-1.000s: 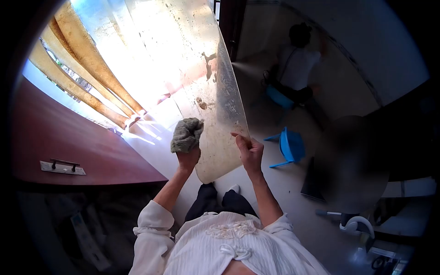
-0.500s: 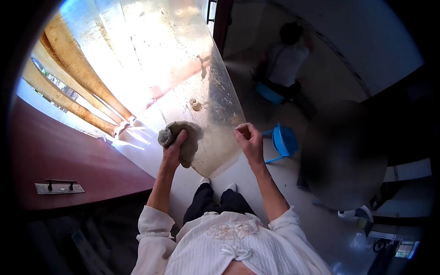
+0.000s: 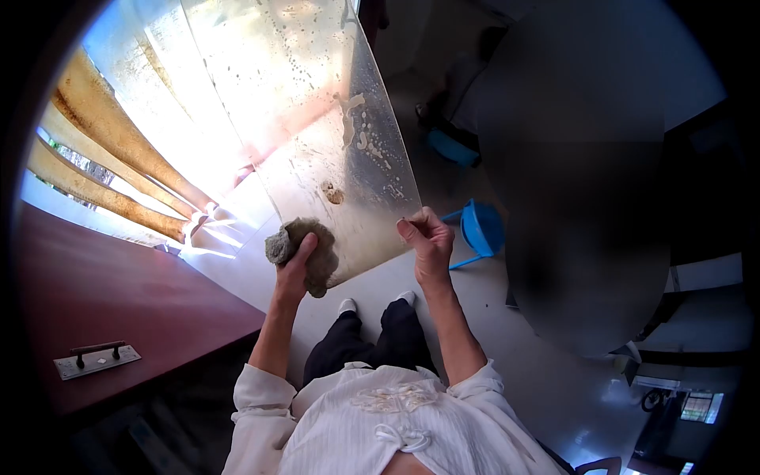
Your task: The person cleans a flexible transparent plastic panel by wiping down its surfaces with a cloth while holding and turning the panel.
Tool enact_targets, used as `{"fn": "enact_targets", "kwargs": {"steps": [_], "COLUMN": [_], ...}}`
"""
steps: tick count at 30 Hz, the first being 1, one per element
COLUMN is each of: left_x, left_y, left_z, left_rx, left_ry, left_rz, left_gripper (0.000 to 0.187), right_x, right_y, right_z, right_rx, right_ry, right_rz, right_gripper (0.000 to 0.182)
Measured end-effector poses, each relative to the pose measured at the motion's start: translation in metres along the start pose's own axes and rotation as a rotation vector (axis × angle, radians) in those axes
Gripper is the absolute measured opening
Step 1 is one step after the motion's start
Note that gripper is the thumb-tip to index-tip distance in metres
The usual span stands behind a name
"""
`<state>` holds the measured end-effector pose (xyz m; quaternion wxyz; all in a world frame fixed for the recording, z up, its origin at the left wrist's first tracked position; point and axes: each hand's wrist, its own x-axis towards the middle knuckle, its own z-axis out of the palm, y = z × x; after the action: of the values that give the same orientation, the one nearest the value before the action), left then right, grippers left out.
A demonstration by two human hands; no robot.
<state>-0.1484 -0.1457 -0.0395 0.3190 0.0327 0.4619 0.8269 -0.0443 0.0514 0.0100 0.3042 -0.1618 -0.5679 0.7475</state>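
Observation:
My left hand [image 3: 294, 271] is closed on a rough, grey-brown, clay-like lump [image 3: 318, 261], thumb on top and a rolled end sticking out to the left. That lump lies over the lower left corner of a large clear plastic sheet [image 3: 317, 154], which carries wet spots and smears. A small brown clump [image 3: 332, 192] sits on the sheet above the lump. At the sheet's lower right corner, my right hand [image 3: 434, 245] has its thumb and fingers pinched together on the edge. The fingers under the sheet are hard to see.
A blue stool [image 3: 481, 228] stands right of my right hand. Another person [image 3: 463, 83] sits on a blue seat further off, partly covered by a dark blur. To the left are a dark red panel with a handle [image 3: 99, 360] and curved yellowish slats [image 3: 119, 131] before bright light.
The sheet has tilted slightly, and its lower edge sits higher above my feet. Both hands keep their grips. The view has shifted, and the blur now covers part of the other person.

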Motion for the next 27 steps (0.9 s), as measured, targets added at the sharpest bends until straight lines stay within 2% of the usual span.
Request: {"fn": "enact_targets", "kwargs": {"steps": [1, 3, 4, 6, 7, 9, 11, 13, 14, 15, 17, 18, 19, 21, 22, 24, 27], "left_x": [-0.003, -0.012, -0.017, -0.027, -0.028, -0.027, -0.022, -0.018, -0.007, -0.006, -0.011, -0.017, -0.018, -0.014, -0.015, -0.013, -0.001], "left_y": [-0.001, 0.0, 0.0, 0.002, 0.006, 0.01, 0.012, 0.018, 0.005, 0.007, 0.015, 0.016, 0.019, 0.03, 0.044, 0.035, 0.018], "left_z": [-0.001, 0.002, 0.009, 0.028, 0.037, 0.052, 0.061, 0.073, 0.064, 0.071, 0.097, 0.107, 0.113, 0.124, 0.139, 0.147, 0.143], "left_rx": [-0.006, -0.098, -0.094, -0.482, -0.47, -0.51, -0.501, -0.602, -0.595, -0.594, -0.639, -0.438, -0.436, -0.083, 0.014, 0.017, 0.056], "left_ry": [0.011, -0.082, -0.074, -0.134, -0.132, -0.163, -0.152, -0.172, -0.158, -0.158, -0.239, -0.051, -0.048, -0.268, -0.254, -0.284, -0.347], "left_rz": [0.0, -0.099, -0.099, -0.099, -0.105, -0.096, -0.109, -0.257, -0.206, -0.207, -0.427, -0.44, -0.448, -0.588, -0.636, -0.599, -0.482], "left_gripper": [0.029, 0.042, 0.042, 0.06, 0.06, 0.072, 0.071, 0.066, 0.056, 0.056, 0.043, 0.034, 0.034, 0.03, 0.027, 0.025, 0.024], "right_x": [-0.002, -0.006, -0.01, -0.015, -0.018, -0.022, -0.016, -0.012, -0.012, -0.013, -0.017, -0.016, -0.018, -0.017, -0.014, -0.015, -0.02], "right_y": [0.003, 0.006, 0.002, 0.001, 0.002, 0.002, -0.002, -0.006, -0.007, -0.006, -0.003, -0.003, -0.005, -0.001, 0.004, 0.002, -0.007], "right_z": [-0.003, -0.009, -0.009, -0.008, -0.008, -0.007, -0.003, -0.007, -0.009, -0.011, -0.017, -0.019, -0.021, -0.026, -0.031, -0.036, -0.034], "right_rx": [0.047, 0.001, -0.088, -0.163, -0.146, -0.125, -0.181, -0.169, -0.167, -0.166, -0.202, -0.203, -0.231, -0.257, -0.238, -0.195, -0.167], "right_ry": [0.04, 0.032, 0.069, 0.117, 0.168, 0.224, 0.266, 0.264, 0.252, 0.254, 0.242, 0.245, 0.228, 0.217, 0.219, 0.223, 0.152], "right_rz": [-0.009, -0.024, -0.055, -0.083, -0.031, 0.033, -0.17, -0.161, -0.153, -0.152, -0.157, -0.153, -0.141, -0.121, -0.114, -0.056, -0.096], "right_gripper": [0.018, 0.021, 0.026, 0.032, 0.037, 0.042, 0.046, 0.046, 0.046, 0.046, 0.041, 0.041, 0.038, 0.036, 0.037, 0.039, 0.04]}}
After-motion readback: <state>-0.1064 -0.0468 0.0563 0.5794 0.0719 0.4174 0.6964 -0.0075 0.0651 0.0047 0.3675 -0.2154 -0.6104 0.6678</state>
